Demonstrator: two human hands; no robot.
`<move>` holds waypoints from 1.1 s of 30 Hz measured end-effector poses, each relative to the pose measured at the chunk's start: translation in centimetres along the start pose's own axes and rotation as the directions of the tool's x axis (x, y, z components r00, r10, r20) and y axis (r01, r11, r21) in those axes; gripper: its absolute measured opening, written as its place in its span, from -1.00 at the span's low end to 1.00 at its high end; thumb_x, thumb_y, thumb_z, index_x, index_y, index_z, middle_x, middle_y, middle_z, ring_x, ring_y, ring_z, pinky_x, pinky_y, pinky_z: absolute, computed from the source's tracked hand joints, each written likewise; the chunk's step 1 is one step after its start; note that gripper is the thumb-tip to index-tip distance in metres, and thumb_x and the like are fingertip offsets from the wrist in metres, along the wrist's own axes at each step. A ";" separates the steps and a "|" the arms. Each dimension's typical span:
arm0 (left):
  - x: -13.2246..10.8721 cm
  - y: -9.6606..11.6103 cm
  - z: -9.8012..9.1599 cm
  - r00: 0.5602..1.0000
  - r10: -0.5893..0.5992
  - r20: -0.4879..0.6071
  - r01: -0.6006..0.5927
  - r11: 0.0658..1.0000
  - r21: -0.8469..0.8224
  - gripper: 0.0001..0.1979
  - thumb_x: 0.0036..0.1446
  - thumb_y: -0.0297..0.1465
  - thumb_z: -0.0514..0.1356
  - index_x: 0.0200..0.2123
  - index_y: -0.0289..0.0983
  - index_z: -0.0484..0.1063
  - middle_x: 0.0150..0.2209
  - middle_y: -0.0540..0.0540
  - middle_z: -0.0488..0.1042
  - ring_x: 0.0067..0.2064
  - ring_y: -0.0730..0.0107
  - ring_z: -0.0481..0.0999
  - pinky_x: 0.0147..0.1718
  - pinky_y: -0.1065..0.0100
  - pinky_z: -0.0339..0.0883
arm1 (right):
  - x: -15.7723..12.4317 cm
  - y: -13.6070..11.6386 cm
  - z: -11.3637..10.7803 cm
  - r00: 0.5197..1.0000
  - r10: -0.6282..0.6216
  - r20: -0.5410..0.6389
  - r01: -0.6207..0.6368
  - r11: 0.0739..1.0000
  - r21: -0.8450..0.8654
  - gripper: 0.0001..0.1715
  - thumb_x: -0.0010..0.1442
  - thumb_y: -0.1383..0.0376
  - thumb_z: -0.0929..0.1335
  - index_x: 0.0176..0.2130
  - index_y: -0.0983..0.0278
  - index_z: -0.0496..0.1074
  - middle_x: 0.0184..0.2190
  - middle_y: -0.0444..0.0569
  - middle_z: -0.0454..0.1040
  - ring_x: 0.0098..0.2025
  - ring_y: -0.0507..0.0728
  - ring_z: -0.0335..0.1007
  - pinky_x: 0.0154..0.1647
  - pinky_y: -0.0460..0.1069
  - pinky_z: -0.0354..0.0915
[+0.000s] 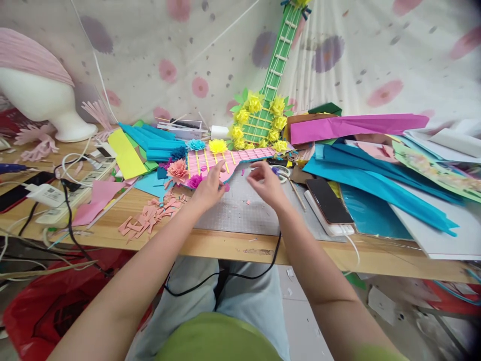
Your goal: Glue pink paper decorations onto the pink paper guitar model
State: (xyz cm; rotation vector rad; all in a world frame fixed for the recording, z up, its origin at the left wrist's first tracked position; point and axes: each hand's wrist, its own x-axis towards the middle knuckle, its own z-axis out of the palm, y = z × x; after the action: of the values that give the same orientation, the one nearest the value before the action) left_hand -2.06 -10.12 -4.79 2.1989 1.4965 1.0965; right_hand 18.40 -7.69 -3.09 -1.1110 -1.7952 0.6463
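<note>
A pink paper guitar (240,156) with yellow strips, white strings and a blue edge lies across the grey cutting mat (240,215). Blue, yellow, coral and magenta paper flowers trim its left end. My left hand (208,189) rests on its lower edge, fingers apart; a bit of magenta paper (226,187) shows by the thumb. Just below the neck, my right hand (266,184) hovers over the mat with loosely bent fingers and nothing visible in them. Behind, a green paper guitar (276,75) with yellow flowers leans upright against the curtain.
Coral paper scraps (150,215) lie left of the mat. Scissors (281,171) and a thin stick (296,193) are right of my right hand. A phone (328,200) sits on a white power bank. Blue crepe paper (379,175) covers the right side. A black cable (225,275) crosses my lap.
</note>
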 end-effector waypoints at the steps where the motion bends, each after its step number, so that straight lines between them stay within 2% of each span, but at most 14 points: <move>1: 0.3 0.3 -0.5 0.998 0.014 0.056 -0.016 0.999 0.048 -0.19 0.02 -0.60 0.12 0.28 -0.09 -0.14 0.06 -0.18 0.31 -0.35 0.53 0.45 -0.37 0.40 0.33 | 0.2 -0.3 0.7 0.990 0.019 0.140 -0.029 0.997 0.068 -0.68 0.06 0.28 0.34 -0.15 0.20 0.23 -0.37 -0.10 0.47 -0.31 0.08 0.45 -0.18 0.05 0.37; 3: 0.7 0.9 -1.3 0.988 0.032 0.154 -0.054 0.989 0.141 -0.16 0.06 -0.56 0.12 0.31 -0.06 -0.24 0.11 -0.21 0.28 -0.28 0.46 0.47 -0.36 0.40 0.32 | 0.7 -0.7 1.9 0.942 0.039 0.332 -0.088 0.987 0.135 -0.61 0.02 0.34 0.35 -0.12 0.20 0.21 -0.34 -0.11 0.49 -0.33 0.06 0.47 -0.25 0.00 0.37; 6: 1.2 1.6 -1.9 0.969 0.038 0.244 -0.102 0.961 0.257 -0.14 0.09 -0.54 0.12 0.32 -0.03 -0.29 0.15 -0.23 0.25 -0.22 0.40 0.49 -0.34 0.39 0.32 | 1.5 -1.3 2.9 0.901 0.061 0.430 -0.118 0.987 0.106 -0.52 -0.02 0.42 0.36 -0.09 0.22 0.18 -0.29 -0.08 0.50 -0.29 0.06 0.49 -0.27 -0.02 0.36; 11: 1.5 1.2 -1.9 0.974 0.017 0.228 -0.088 0.949 0.304 -0.12 0.01 -0.56 0.16 0.32 -0.03 -0.20 0.17 -0.27 0.24 -0.23 0.33 0.52 -0.31 0.38 0.33 | 2.4 -2.3 3.6 0.891 0.126 0.436 -0.136 0.991 -0.010 -0.41 -0.06 0.46 0.40 -0.05 0.23 0.16 -0.33 -0.09 0.52 -0.26 0.09 0.50 -0.26 -0.03 0.34; 15: 1.5 0.5 -2.0 0.973 0.024 0.229 -0.095 0.948 0.305 -0.12 0.00 -0.57 0.14 0.33 -0.06 -0.19 0.20 -0.29 0.21 -0.25 0.34 0.53 -0.31 0.39 0.34 | 2.7 -2.7 4.3 0.887 0.137 0.442 -0.139 0.990 -0.027 -0.38 -0.05 0.46 0.41 -0.02 0.25 0.16 -0.35 -0.07 0.54 -0.28 0.10 0.50 -0.30 -0.06 0.32; 18: 1.4 0.3 -2.2 0.976 0.023 0.216 -0.090 0.948 0.304 -0.12 0.00 -0.59 0.13 0.33 -0.03 -0.17 0.24 -0.26 0.16 -0.23 0.34 0.54 -0.29 0.38 0.35 | 2.8 -3.0 4.8 0.880 0.125 0.458 -0.108 0.992 -0.063 -0.45 -0.03 0.45 0.40 -0.04 0.27 0.20 -0.35 -0.06 0.55 -0.28 0.10 0.50 -0.31 -0.07 0.30; 22: 1.2 0.7 -2.4 0.977 -0.004 0.212 -0.059 0.955 0.291 -0.13 -0.02 -0.61 0.16 0.30 0.02 -0.07 0.21 -0.20 0.21 -0.23 0.34 0.54 -0.29 0.38 0.35 | 2.9 -3.7 5.0 0.877 0.128 0.463 -0.048 0.983 -0.180 -0.59 -0.05 0.47 0.37 -0.16 0.28 0.29 -0.38 -0.07 0.54 -0.29 0.11 0.48 -0.30 -0.05 0.27; 25: 1.2 0.8 -2.9 0.972 -0.001 0.237 -0.067 0.957 0.282 -0.15 -0.02 -0.60 0.16 0.30 -0.01 -0.06 0.22 -0.21 0.20 -0.27 0.37 0.54 -0.31 0.39 0.35 | 2.9 -3.9 4.9 0.882 0.152 0.447 -0.063 0.976 -0.207 -0.63 -0.09 0.49 0.36 -0.23 0.26 0.29 -0.42 -0.11 0.53 -0.32 0.09 0.47 -0.31 -0.06 0.25; 27: 1.3 0.4 -3.7 0.977 0.021 0.213 -0.076 0.963 0.257 -0.19 0.01 -0.58 0.13 0.30 -0.05 -0.06 0.23 -0.23 0.19 -0.26 0.39 0.53 -0.29 0.38 0.36 | 2.9 -3.6 4.9 0.885 0.188 0.426 -0.134 0.979 -0.153 -0.64 -0.10 0.49 0.37 -0.26 0.24 0.26 -0.45 -0.15 0.51 -0.35 0.07 0.46 -0.35 -0.07 0.25; 29: 1.5 -0.3 -4.8 0.992 0.036 0.124 -0.063 0.972 0.225 -0.25 0.04 -0.56 0.08 0.29 -0.10 -0.04 0.22 -0.23 0.19 -0.22 0.39 0.52 -0.25 0.36 0.37 | 3.0 -3.0 4.9 0.886 0.244 0.394 -0.246 0.968 -0.048 -0.64 -0.11 0.49 0.38 -0.29 0.23 0.23 -0.50 -0.19 0.48 -0.42 0.04 0.44 -0.40 -0.09 0.25; 32: 1.9 -1.6 -6.5 0.999 0.001 -0.053 0.011 0.970 0.241 -0.42 0.07 -0.53 0.04 0.20 -0.19 0.16 0.13 -0.20 0.27 -0.14 0.37 0.50 -0.15 0.32 0.36 | 3.1 -2.2 5.1 0.877 0.346 0.334 -0.409 0.902 0.139 -0.64 -0.12 0.52 0.37 -0.33 0.23 0.21 -0.56 -0.23 0.44 -0.52 0.01 0.39 -0.42 -0.08 0.31; 33: 1.9 -2.0 -6.9 0.998 0.000 -0.070 0.019 0.962 0.273 -0.48 0.06 -0.50 0.07 0.14 -0.21 0.24 0.10 -0.19 0.30 -0.09 0.31 0.47 -0.08 0.27 0.34 | 3.1 -2.1 5.2 0.867 0.382 0.319 -0.455 0.869 0.196 -0.65 -0.11 0.54 0.36 -0.35 0.23 0.20 -0.58 -0.23 0.43 -0.53 0.00 0.38 -0.40 -0.07 0.33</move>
State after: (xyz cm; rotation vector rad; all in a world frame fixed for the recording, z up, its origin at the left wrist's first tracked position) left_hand -7.96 -8.88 -0.48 2.3489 1.7814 1.0248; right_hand 12.35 -5.79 -2.55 -1.2866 -1.6266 1.3222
